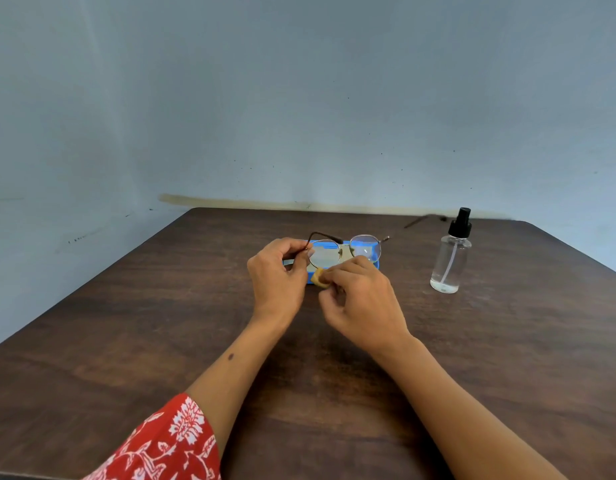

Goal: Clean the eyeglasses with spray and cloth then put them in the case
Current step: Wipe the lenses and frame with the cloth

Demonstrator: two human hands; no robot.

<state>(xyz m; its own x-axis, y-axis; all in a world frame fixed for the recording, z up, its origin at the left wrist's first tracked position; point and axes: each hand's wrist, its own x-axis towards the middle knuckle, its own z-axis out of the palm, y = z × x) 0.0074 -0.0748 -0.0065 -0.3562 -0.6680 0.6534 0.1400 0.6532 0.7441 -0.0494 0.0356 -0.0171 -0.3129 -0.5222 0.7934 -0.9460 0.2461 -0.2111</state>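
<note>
While poised over the blue case (376,264) at table (161,323) centre: left hand (277,275) pinching eyeglasses (344,250) by a temple; right hand (360,299) curled round tan cloth (318,276) — spray bottle (450,258) upright at three o'clock.

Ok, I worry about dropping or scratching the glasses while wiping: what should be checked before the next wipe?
1. Left hand pinches the eyeglasses at the temple hinge: ok.
2. Right hand holds the tan cloth: ok.
3. Cloth actually against a lens: cannot tell, fingers hide it.
4. Lenses free of smears: cannot tell.
5. Blue case lies on the table behind the glasses, ready to receive them: ok.
6. Spray bottle upright, apart from both hands: ok.
</note>
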